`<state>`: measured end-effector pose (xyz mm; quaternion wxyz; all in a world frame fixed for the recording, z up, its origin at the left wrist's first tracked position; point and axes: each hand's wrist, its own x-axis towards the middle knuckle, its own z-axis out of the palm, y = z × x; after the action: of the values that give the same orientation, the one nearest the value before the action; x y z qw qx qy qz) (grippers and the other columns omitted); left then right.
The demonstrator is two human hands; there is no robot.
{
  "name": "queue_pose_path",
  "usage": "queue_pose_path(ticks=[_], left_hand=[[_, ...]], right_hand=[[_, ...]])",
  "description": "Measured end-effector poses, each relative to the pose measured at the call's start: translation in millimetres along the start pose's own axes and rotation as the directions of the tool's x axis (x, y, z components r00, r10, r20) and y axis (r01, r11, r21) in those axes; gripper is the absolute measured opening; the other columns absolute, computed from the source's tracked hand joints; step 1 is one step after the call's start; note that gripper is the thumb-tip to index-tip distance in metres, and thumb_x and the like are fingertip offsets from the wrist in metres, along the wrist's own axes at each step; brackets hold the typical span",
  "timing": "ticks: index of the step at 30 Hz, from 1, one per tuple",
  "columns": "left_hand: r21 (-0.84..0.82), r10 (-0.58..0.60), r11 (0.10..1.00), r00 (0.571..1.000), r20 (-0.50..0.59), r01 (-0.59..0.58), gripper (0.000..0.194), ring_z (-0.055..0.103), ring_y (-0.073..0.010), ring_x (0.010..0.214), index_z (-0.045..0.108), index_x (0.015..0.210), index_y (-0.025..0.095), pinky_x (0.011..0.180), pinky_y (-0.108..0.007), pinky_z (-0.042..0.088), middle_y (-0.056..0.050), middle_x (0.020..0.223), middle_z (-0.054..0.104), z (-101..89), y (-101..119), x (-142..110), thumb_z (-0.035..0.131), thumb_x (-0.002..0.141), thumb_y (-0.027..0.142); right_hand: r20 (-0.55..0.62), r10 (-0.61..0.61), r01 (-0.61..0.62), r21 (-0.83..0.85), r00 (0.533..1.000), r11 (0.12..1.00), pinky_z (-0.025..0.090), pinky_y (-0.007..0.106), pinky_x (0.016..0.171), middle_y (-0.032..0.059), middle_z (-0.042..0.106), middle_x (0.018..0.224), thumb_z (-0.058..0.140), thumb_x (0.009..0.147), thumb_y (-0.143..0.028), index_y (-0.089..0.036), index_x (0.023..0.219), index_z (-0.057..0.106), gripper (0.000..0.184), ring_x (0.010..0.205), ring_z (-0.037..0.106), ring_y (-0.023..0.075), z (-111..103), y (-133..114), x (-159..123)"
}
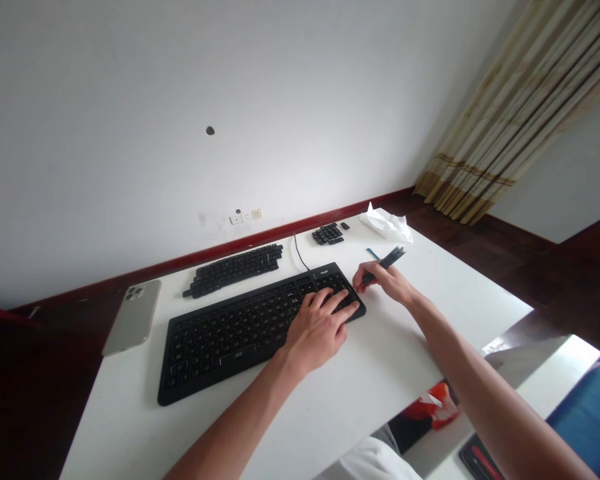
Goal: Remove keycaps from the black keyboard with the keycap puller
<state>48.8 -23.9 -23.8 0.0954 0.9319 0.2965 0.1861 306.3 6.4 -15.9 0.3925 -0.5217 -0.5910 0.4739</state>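
Note:
A black keyboard (230,333) lies at a slant on the white table, its keycaps off and the switch sockets bare over most of it. My left hand (317,327) rests on its right end, palm down, fingers spread over the number pad area. Just beyond the keyboard's right edge, my right hand (380,280) is closed round a dark brush (393,256), whose frayed end points up and away to the right. What the lower tip touches is hidden by the fingers. Behind the right hand lies a small blue stick-like tool (373,253).
Loose black keycaps (237,269) lie in rows behind the keyboard; a smaller keycap group (327,234) sits farther right. A phone (134,317) lies at the table's left edge. White crumpled plastic (387,225) is at the back right corner. A cable (299,252) runs toward the wall.

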Motion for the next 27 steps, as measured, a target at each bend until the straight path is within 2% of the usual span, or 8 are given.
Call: queue_pose_path(ticks=[10,14,17,24,27], left_hand=[[-0.201,-0.108,0.973,0.994,0.022,0.110,0.051,0.051,-0.0276,0.135,0.071,0.135,0.035,0.113,-0.048,0.047,0.005,0.152,0.062,0.1,-1.9,10.9,0.069,0.089,0.013],[-0.210,-0.152,0.967,0.988,-0.017,0.145,0.039,0.053,-0.0275,0.130,0.076,0.126,0.037,0.110,-0.048,0.047,0.006,0.146,0.066,3.0,4.0,13.9,0.074,0.090,0.020],[-0.173,-0.171,0.972,0.984,-0.048,0.161,0.035,0.054,-0.0276,0.129,0.076,0.125,0.036,0.108,-0.049,0.048,0.005,0.145,0.067,5.9,10.2,15.2,0.072,0.093,0.022],[-0.131,-0.149,0.982,0.986,-0.072,0.138,0.035,0.056,-0.0271,0.126,0.075,0.127,0.033,0.103,-0.047,0.050,-0.003,0.143,0.065,11.0,18.6,18.4,0.068,0.096,0.018],[-0.163,-0.130,0.980,0.989,-0.066,0.118,0.035,0.058,-0.0256,0.126,0.075,0.126,0.033,0.104,-0.045,0.050,-0.003,0.142,0.065,11.1,16.5,19.2,0.067,0.097,0.017]], right_hand=[[0.005,0.027,-0.027,0.066,1.000,0.997,0.059,0.033,0.072,0.0108,0.076,0.085,0.052,0.101,-0.055,-0.016,0.074,0.075,0.052,0.072,0.069,0.0199,-0.6,2.4,11.2],[-0.007,0.032,-0.032,0.074,0.999,0.997,0.060,0.032,0.071,0.0116,0.077,0.084,0.058,0.097,-0.057,-0.016,0.073,0.075,0.051,0.071,0.071,0.0209,0.5,2.3,10.7],[-0.021,0.048,-0.046,0.089,0.999,0.995,0.060,0.033,0.068,0.0124,0.078,0.085,0.061,0.094,-0.060,-0.015,0.072,0.075,0.052,0.068,0.072,0.0215,1.7,2.9,11.4],[-0.195,-0.001,0.001,-0.002,0.981,1.000,0.057,0.031,0.059,0.0094,0.073,0.068,0.058,0.096,-0.054,-0.017,0.067,0.072,0.049,0.058,0.070,0.0201,17.1,-1.0,13.1],[-0.212,-0.020,0.016,-0.024,0.977,1.000,0.057,0.030,0.058,0.0087,0.072,0.065,0.056,0.097,-0.053,-0.017,0.068,0.071,0.049,0.058,0.070,0.0199,20.5,-2.5,11.9]])
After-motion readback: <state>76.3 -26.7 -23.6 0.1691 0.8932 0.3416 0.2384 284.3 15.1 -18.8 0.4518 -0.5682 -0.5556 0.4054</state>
